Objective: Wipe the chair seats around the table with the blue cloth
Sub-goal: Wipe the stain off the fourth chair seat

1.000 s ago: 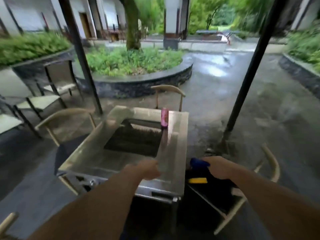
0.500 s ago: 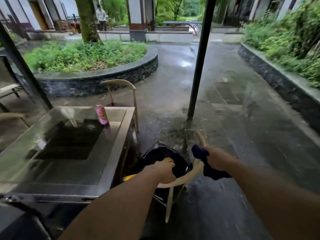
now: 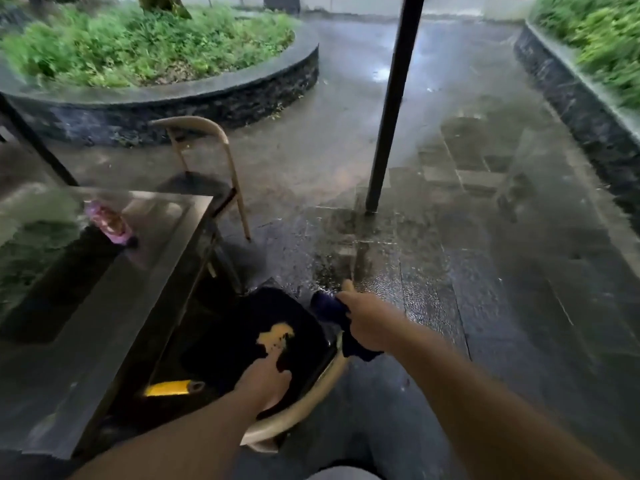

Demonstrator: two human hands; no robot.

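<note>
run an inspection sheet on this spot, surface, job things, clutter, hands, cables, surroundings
surface: glossy table at left, wet paving around it
job's things: blue cloth in the right hand; near chair with a dark seat bearing a yellow patch; far chair at the table's far side
clutter: pink can on the table; yellow object under the table edge, unclear what
hands: left hand on the near seat; right hand grips the cloth above the chair's backrest
cables: nothing seen
surroundings: black pole, round planter, greenery at right
</note>
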